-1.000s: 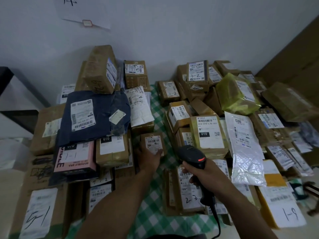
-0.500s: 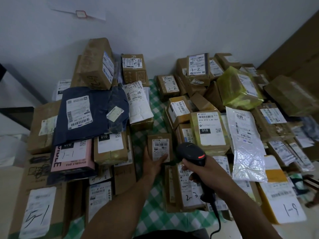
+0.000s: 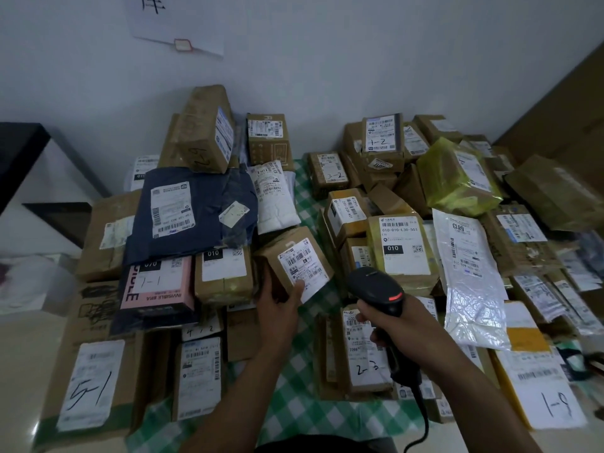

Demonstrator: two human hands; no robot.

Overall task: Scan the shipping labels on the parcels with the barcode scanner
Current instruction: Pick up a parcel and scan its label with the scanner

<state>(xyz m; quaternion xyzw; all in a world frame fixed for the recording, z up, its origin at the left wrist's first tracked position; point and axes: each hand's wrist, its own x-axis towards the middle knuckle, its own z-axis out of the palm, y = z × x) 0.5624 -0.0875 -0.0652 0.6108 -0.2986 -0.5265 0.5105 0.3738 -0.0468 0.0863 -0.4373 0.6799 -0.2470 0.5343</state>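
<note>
My left hand [image 3: 279,304] grips a small brown cardboard parcel [image 3: 281,253] from below and holds it tilted above the table, its white shipping label [image 3: 304,266] facing me. My thumb lies on the label's lower edge. My right hand [image 3: 392,325] grips the handle of a black barcode scanner [image 3: 376,289]. The scanner's head sits just right of the parcel and points up and left, and a red light shows on its back. Its black cable [image 3: 421,420] hangs down toward me.
Labelled parcels lie piled on both sides of a green checked tablecloth [image 3: 304,361]: a dark blue bag [image 3: 196,214], a pink box [image 3: 157,286], a yellow-wrapped box [image 3: 457,178], a white plastic bag [image 3: 470,273]. A white wall stands behind, and a dark table [image 3: 19,148] is at the left.
My left hand took hold of the small parcel, lifted it off the table and tilted its label toward the scanner. The scanner hand stayed nearly in place.
</note>
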